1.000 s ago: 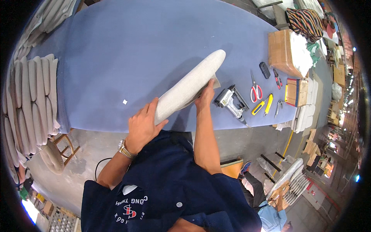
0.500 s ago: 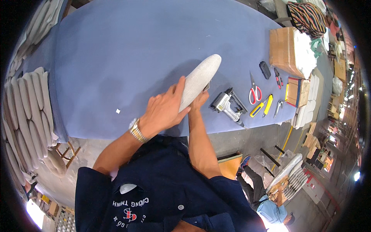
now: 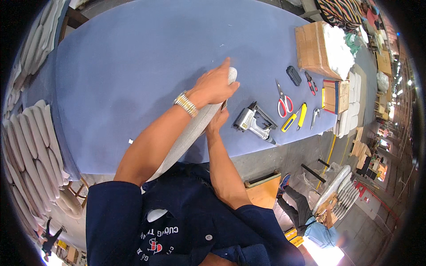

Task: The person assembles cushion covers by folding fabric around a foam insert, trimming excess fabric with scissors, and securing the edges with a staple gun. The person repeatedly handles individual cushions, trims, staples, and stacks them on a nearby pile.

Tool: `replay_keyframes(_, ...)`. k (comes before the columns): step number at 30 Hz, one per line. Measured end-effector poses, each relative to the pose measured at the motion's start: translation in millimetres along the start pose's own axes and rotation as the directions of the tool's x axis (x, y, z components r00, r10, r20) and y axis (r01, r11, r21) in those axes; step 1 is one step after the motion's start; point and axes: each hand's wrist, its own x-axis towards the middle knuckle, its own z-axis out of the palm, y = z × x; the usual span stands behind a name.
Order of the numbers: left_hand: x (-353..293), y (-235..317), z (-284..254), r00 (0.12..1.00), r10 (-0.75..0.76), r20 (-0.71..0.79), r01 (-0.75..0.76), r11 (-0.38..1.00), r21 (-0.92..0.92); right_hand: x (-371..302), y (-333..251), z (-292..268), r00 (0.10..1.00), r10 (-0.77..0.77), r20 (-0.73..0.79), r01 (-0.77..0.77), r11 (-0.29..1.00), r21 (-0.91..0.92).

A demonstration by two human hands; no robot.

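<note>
Nearest the body, the long padded panel (image 3: 186, 137), wrapped in pale grey-white fabric, runs slantwise from the person's chest out over the near edge of the blue table (image 3: 124, 62); its far tip lies on the cloth-covered top, and its near part is mostly hidden under the left forearm. The right hand (image 3: 218, 119) grasps the panel's edge from the right side, fingers curled against it; the left hand (image 3: 216, 85) lies over the far end, palm down, fingers wrapped round the tip. The piece looks light for its length, stiff at the core and soft on the skin, so it likely takes a two-point hold well, one hand toward each end; the fabric may slide over the padding. Just right of it lies a staple gun (image 3: 254, 122); farther right, red-handled scissors (image 3: 282, 98), a yellow utility knife (image 3: 294, 119) and a cardboard box (image 3: 313, 48).
</note>
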Motion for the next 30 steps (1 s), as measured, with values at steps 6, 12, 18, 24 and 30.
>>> replay_keyframes(6,-80.6,-25.9,15.8,0.996,0.030,-0.080,-0.036,0.997,-0.070,6.7,26.2,-2.2,0.998,-0.063,-0.013,0.064,0.993,0.098)
replay_keyframes(12,-91.1,-3.5,8.0,1.000,-0.008,-0.029,0.009,1.000,0.027,18.4,49.0,3.9,0.999,-0.016,0.029,0.003,0.919,0.395)
replay_keyframes(18,-46.8,7.9,6.1,0.998,-0.054,0.025,0.049,0.988,0.149,5.7,19.9,-1.1,0.999,0.028,0.037,-0.031,0.996,0.085)
replay_keyframes(24,-20.3,-22.9,2.3,0.960,0.281,-0.003,-0.280,0.956,0.091,6.2,24.2,9.2,0.994,-0.009,-0.105,0.004,0.999,-0.046)
replay_keyframes(30,-89.3,-44.8,-53.2,0.986,0.099,-0.136,-0.108,0.992,-0.061,11.9,-6.0,-1.5,0.994,-0.105,0.020,0.106,0.952,-0.289)
